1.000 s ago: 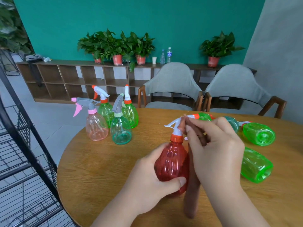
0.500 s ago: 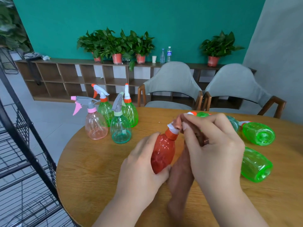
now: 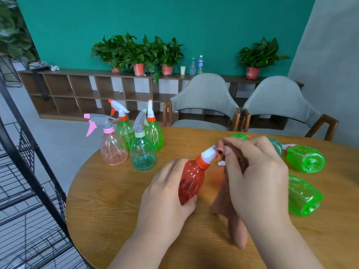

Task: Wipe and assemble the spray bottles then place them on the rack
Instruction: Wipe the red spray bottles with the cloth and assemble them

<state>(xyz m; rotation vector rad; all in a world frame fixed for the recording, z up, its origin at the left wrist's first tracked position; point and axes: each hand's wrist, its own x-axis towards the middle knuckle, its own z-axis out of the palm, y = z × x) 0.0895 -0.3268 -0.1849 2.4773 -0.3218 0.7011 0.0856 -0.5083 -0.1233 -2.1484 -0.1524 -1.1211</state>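
Observation:
My left hand (image 3: 165,193) grips a red spray bottle (image 3: 191,181) round its body, tilted so its white and orange spray head (image 3: 208,155) leans to the upper right. My right hand (image 3: 256,177) holds a brown cloth (image 3: 231,216) pressed against that spray head, and the cloth's loose end hangs down to the table. Several assembled bottles stand upright at the table's far left: a pink bottle (image 3: 113,146) and green bottles (image 3: 142,152). Green bottle bodies (image 3: 303,195) lie on their sides to the right. The black wire rack (image 3: 25,171) stands to the left of the table.
The round wooden table (image 3: 108,200) carries everything. Two grey chairs (image 3: 204,101) stand behind it. A low wooden shelf with potted plants (image 3: 139,53) runs along the teal wall. More bottle parts (image 3: 275,146) lie partly hidden behind my right hand.
The red bottle has gone from upright to tilted, its head leaning right. My right hand with the cloth has stayed on the spray head, and the nozzle is now covered.

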